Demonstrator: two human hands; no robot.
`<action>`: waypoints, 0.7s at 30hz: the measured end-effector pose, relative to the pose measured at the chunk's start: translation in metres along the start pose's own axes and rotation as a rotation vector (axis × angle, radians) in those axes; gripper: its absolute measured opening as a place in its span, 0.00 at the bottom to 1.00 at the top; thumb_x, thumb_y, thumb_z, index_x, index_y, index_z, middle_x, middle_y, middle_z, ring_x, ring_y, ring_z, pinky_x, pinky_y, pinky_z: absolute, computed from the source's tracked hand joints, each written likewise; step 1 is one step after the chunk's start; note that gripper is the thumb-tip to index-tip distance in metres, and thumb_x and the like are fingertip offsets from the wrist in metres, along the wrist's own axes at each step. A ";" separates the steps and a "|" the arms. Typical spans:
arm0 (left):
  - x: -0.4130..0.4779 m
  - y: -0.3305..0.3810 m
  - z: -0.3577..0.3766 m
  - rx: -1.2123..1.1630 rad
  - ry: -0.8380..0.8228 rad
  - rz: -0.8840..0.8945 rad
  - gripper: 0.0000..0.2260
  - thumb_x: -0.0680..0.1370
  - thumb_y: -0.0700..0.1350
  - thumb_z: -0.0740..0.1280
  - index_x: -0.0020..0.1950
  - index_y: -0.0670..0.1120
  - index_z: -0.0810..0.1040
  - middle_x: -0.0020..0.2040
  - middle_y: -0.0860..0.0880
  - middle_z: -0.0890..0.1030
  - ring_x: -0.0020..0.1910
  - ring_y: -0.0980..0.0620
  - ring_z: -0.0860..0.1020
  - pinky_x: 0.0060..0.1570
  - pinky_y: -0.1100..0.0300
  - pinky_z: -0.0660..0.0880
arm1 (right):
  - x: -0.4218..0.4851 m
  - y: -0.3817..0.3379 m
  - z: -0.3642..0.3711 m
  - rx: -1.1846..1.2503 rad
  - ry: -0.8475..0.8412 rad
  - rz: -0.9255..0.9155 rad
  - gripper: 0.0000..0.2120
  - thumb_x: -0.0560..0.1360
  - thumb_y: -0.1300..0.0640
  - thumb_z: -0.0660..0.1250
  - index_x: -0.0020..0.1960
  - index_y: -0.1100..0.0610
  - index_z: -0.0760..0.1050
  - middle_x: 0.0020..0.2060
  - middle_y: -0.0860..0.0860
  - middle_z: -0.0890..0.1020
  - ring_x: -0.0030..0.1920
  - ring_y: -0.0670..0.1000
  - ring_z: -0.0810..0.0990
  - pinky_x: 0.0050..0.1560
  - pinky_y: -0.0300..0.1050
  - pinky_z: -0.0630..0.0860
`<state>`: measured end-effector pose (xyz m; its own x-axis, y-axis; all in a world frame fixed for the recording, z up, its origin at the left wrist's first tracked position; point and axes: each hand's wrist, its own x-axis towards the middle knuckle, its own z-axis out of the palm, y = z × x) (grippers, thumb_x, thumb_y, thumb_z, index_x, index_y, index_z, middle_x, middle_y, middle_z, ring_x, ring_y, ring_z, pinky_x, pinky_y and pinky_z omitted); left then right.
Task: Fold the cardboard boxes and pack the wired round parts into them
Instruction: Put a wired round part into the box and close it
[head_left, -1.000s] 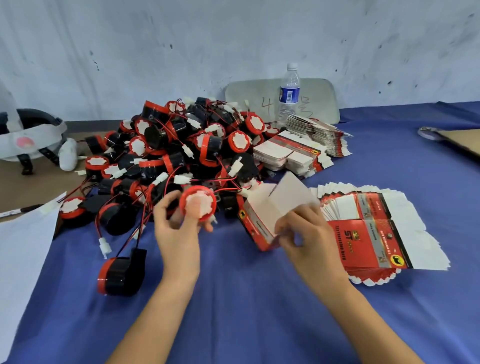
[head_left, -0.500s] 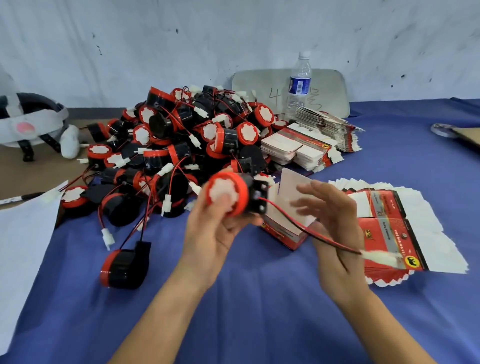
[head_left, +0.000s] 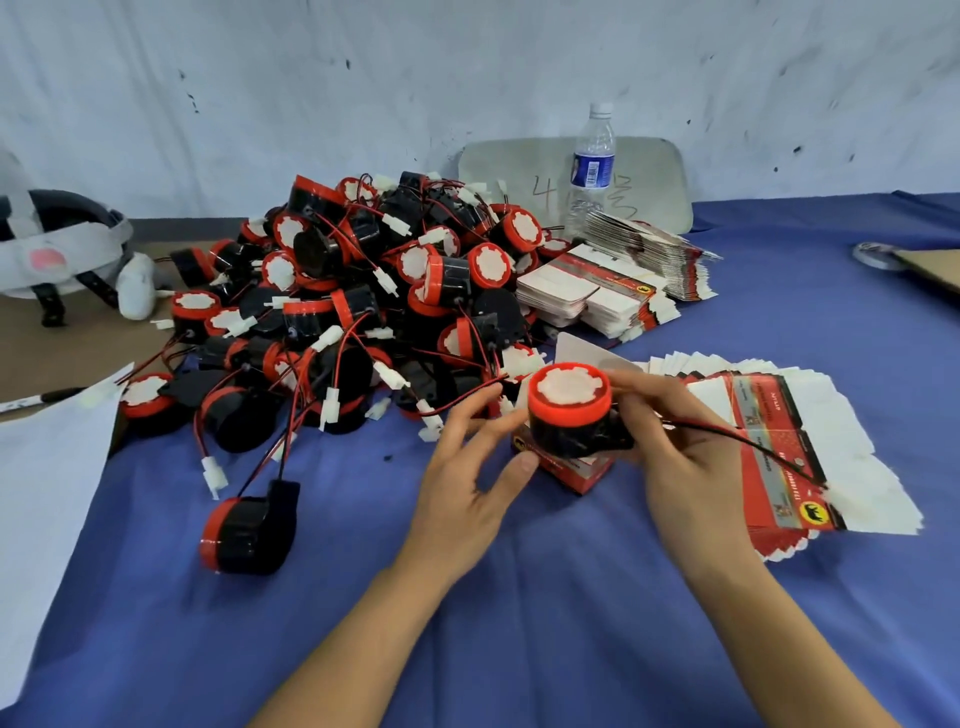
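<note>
Head view, part (head_left: 569, 410) now over box (head_left: 576, 470) (rightward)

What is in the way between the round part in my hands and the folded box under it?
Nothing visible. The round part, held by the right hand, sits right at the mouth of the box, which the left hand steadies. Only its wire trails outside, rightwards over the flat boxes.

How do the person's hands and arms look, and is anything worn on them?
The left hand and right hand are bare: no gloves, rings or watch visible. Both forearms show no sleeve down to the frame's lower edge. The visible nails look short and unpainted.
</note>
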<state>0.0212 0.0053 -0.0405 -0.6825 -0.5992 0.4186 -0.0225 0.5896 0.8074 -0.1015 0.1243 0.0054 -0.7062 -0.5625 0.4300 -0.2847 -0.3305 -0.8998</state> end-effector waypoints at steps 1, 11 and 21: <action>0.001 -0.003 0.002 0.027 -0.027 0.004 0.14 0.77 0.60 0.62 0.63 0.64 0.71 0.74 0.58 0.63 0.69 0.67 0.64 0.63 0.71 0.66 | 0.000 0.000 0.000 -0.006 0.022 0.009 0.13 0.79 0.66 0.61 0.49 0.53 0.81 0.46 0.45 0.85 0.51 0.43 0.82 0.49 0.35 0.78; -0.001 -0.006 0.010 0.167 -0.149 -0.009 0.20 0.74 0.65 0.61 0.63 0.61 0.73 0.74 0.66 0.53 0.68 0.70 0.62 0.58 0.76 0.62 | 0.001 0.009 -0.002 -0.423 0.073 -0.186 0.08 0.76 0.68 0.67 0.45 0.55 0.78 0.44 0.53 0.82 0.47 0.48 0.80 0.46 0.38 0.76; -0.010 0.012 0.017 0.102 -0.112 0.071 0.20 0.76 0.54 0.66 0.66 0.68 0.67 0.66 0.62 0.63 0.41 0.59 0.78 0.48 0.75 0.71 | 0.015 0.011 -0.020 -0.599 -0.016 -0.169 0.09 0.75 0.71 0.66 0.47 0.60 0.80 0.42 0.50 0.83 0.44 0.49 0.81 0.48 0.34 0.75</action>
<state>0.0153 0.0279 -0.0423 -0.7623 -0.4930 0.4193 -0.0416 0.6838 0.7285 -0.1279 0.1276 0.0005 -0.6113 -0.5522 0.5669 -0.7089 0.0638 -0.7024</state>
